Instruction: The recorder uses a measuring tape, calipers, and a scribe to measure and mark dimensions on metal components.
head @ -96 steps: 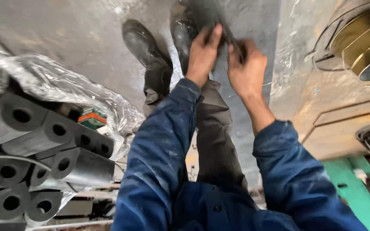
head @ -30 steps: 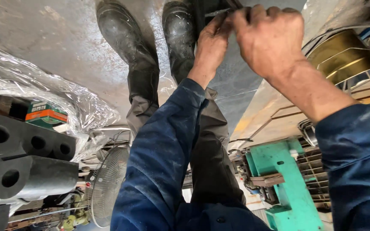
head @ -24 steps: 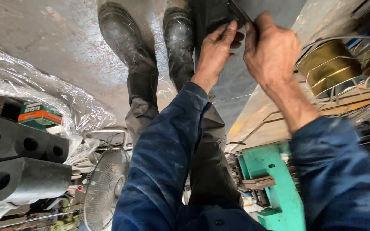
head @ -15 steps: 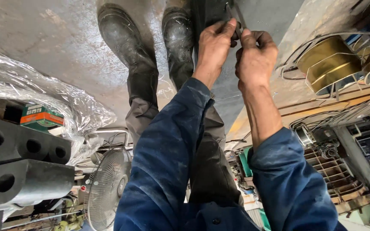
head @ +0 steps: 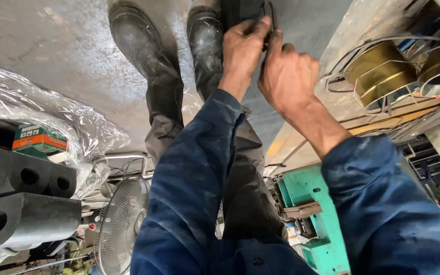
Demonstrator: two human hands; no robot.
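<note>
Item: your left hand (head: pixel 243 48), at 12 o'clock in the view, is closing its fingers around a dark flat piece (head: pixel 248 10) that is running off the top edge; the thumb is pressing on its right side.

Item: your right hand (head: pixel 287 76), just toward 1 o'clock of the left, is curling against the same dark piece, fingertips touching its edge; how firmly it is gripping, you cannot tell.

Item: your two black boots (head: pixel 138 38) are standing on the grey floor (head: pixel 52 61) at 11 to 12 o'clock, the right one directly behind the left hand.

Item: black foam tubes (head: pixel 21 214) are lying stacked at 8 o'clock, clear plastic wrap (head: pixel 42 112) above them.

Item: a fan (head: pixel 120 224) is sitting at 7 o'clock.

Item: a green machine (head: pixel 311 219) is sitting at 5 o'clock.

Item: brass-coloured rings in wire racks (head: pixel 383 71) are hanging at 2 o'clock.
</note>
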